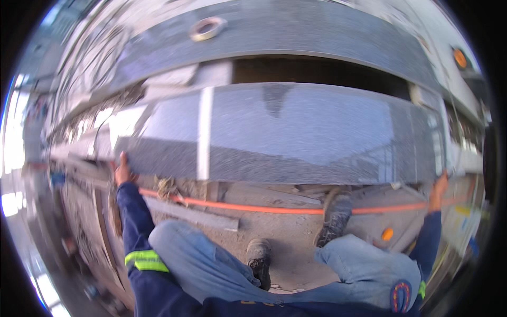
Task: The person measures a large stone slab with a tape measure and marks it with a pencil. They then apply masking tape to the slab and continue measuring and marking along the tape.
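A long, polished dark grey stone slab (pixel 306 127) lies across in front of me, with a white strip (pixel 204 134) running over it left of its middle. At the slab's near left corner, my left hand (pixel 124 171) grips the edge. My right hand (pixel 439 189) is closed on the near right corner. Both arms are spread wide, and the fingers beneath the stone are hidden. Beyond a dark gap lies a second grey slab (pixel 296 29), bearing a roll of tape (pixel 207 28) toward its left.
An orange hose (pixel 274 210) crosses the dusty floor between the slab and my boots (pixel 259 259). Near it lie a flat grey offcut (pixel 193 214) and a small orange round thing (pixel 387 233). Pale blocks (pixel 214 74) show behind the slab. Loose cables (pixel 90 63) hang at far left.
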Demonstrator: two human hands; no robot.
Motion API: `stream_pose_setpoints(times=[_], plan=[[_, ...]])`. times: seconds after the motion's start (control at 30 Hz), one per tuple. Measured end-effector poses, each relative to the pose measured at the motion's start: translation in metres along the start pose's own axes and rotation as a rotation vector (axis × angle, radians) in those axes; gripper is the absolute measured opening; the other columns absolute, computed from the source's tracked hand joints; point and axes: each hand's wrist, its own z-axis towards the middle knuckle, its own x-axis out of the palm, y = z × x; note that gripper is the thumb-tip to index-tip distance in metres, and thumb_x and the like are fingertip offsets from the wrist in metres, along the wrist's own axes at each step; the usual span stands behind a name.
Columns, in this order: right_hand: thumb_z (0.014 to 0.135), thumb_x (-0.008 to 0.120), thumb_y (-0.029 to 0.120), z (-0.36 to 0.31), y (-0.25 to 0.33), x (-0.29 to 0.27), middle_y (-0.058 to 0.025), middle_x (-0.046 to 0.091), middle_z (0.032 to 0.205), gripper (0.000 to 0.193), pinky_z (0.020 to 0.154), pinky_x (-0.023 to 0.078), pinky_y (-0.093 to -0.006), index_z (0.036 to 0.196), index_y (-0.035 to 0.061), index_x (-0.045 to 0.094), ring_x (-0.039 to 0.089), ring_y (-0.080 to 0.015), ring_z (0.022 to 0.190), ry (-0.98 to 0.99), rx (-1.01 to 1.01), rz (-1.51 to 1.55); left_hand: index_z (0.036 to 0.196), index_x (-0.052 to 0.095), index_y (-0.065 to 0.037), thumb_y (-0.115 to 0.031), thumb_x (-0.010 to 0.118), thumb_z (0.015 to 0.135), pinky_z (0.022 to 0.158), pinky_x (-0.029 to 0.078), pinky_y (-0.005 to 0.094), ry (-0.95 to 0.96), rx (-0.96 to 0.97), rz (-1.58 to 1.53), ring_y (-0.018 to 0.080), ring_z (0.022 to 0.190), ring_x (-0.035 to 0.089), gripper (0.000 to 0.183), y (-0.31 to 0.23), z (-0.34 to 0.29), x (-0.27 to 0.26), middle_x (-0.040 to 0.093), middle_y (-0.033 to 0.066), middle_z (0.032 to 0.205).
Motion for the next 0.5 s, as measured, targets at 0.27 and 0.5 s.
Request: stream_pose_setpoints(times=[0.27, 0.5], plan=[[0.097, 0.057, 0.049, -0.015, 0.023, -0.005, -0.0096, 0.059, 0.101, 0.056, 0.064, 0.048, -0.0387, 0.126, 0.0009, 0.057, 0.055, -0.0230, 0.082, 0.015, 0.176, 0.059, 0.119, 0.066, 0.004, -0.061, 0.067, 0.087, 0.046, 0.045, 0.0365, -0.109, 0.007, -0.340, 0.0205, 0.054, 0.059, 0.072, 0.014, 0.027, 0.014, 0.064, 0.0095, 0.080], [0.102, 0.052, 0.035, -0.072, 0.038, 0.041, -0.0169, 0.063, 0.101, 0.046, 0.079, 0.053, -0.0456, 0.119, -0.0067, 0.060, 0.063, -0.0319, 0.088, -0.021, -0.568, -0.586, 0.104, 0.069, 0.003, -0.052, 0.061, 0.092, 0.078, 0.053, 0.0405, -0.221, 0.241, 0.524, 0.0267, 0.091, 0.068, 0.057, 0.008, 0.126, 0.052, 0.070, 0.0165, 0.099]])
